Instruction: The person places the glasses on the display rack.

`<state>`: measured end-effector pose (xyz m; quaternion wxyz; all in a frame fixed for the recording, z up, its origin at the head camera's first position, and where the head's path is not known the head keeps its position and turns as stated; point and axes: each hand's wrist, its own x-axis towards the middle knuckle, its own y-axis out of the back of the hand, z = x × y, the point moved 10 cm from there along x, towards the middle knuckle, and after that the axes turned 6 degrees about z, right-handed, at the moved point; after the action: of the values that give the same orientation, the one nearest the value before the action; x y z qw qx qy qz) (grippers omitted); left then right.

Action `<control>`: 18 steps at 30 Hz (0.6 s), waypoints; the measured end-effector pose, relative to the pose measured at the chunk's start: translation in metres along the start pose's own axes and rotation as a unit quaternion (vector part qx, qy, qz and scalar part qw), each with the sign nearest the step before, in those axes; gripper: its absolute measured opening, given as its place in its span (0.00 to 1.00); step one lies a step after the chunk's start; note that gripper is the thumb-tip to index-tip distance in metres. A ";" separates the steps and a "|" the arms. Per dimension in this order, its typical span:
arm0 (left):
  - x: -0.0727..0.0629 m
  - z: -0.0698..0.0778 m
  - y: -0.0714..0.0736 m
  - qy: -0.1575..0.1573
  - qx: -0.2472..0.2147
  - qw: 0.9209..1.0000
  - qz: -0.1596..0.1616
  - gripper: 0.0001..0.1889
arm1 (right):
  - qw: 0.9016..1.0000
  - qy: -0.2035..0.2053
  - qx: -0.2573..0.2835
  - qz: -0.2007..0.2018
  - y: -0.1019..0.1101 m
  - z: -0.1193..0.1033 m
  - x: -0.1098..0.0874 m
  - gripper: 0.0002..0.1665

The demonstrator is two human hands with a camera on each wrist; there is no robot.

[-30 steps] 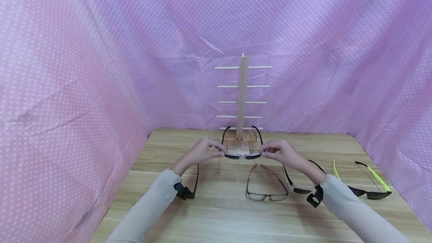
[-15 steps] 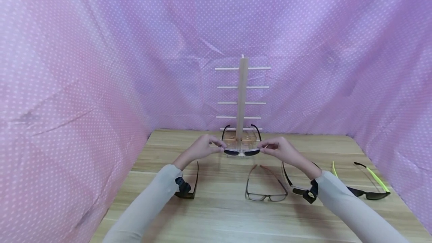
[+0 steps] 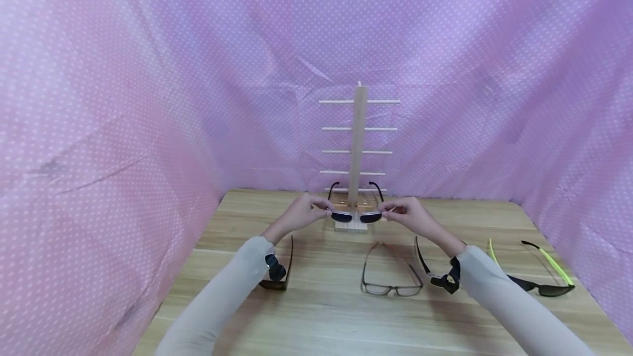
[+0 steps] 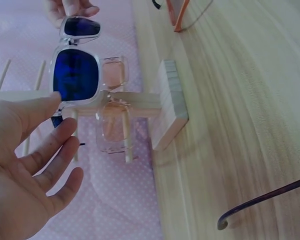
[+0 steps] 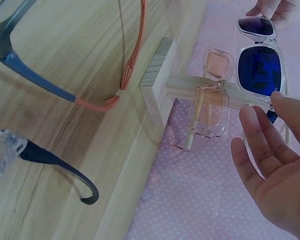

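Observation:
My left hand (image 3: 303, 214) and right hand (image 3: 411, 214) hold a pair of sunglasses (image 3: 341, 217) by its two ends, each pinching a corner between thumb and fingers. The frame is clear, the lenses (image 4: 76, 75) look dark blue, and dark temples point away toward the back. It hangs in front of the upright post (image 3: 359, 142) of a wooden display stand with several crosswise pegs. Low on the stand sit clear-framed glasses with orange-tinted lenses (image 5: 210, 105), partly hidden behind the sunglasses in the head view. The stand's base (image 3: 351, 226) shows just below the lenses.
Dark-framed glasses (image 3: 274, 285) lie left on the wooden table (image 3: 316, 323). Grey glasses with orange temple ends (image 3: 394, 290) are right of centre. Another pair (image 3: 422, 260) is partly behind my right wrist; black-and-yellow sunglasses (image 3: 554, 290) lie far right. Pink dotted cloth (image 3: 247, 70) surrounds everything.
Both hands have raised the sunglasses slightly and carried them closer to the stand. The lenses now face the head camera more, and more of the stand's base shows beneath them.

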<state>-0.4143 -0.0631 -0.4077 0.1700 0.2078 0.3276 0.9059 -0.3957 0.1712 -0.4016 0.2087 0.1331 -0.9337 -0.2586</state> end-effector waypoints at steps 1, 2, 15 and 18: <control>0.001 -0.001 0.000 0.003 0.000 1.000 0.005 0.07 | 1.000 -0.001 0.003 0.001 0.000 0.001 0.001 0.13; 0.001 -0.002 0.000 0.006 -0.001 1.000 0.010 0.07 | 1.000 -0.003 0.005 0.001 0.000 0.003 0.001 0.13; 0.006 -0.010 -0.001 0.031 -0.015 0.999 0.036 0.07 | 1.000 -0.020 -0.001 0.011 0.002 -0.002 0.007 0.12; 0.008 -0.010 -0.001 0.031 -0.025 0.998 0.042 0.07 | 1.000 -0.018 -0.002 0.016 0.002 0.009 0.011 0.13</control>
<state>-0.4259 -0.0642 -0.4136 0.1262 0.1888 0.3010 0.9262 -0.4098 0.1731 -0.4044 0.1963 0.1130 -0.9387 -0.2599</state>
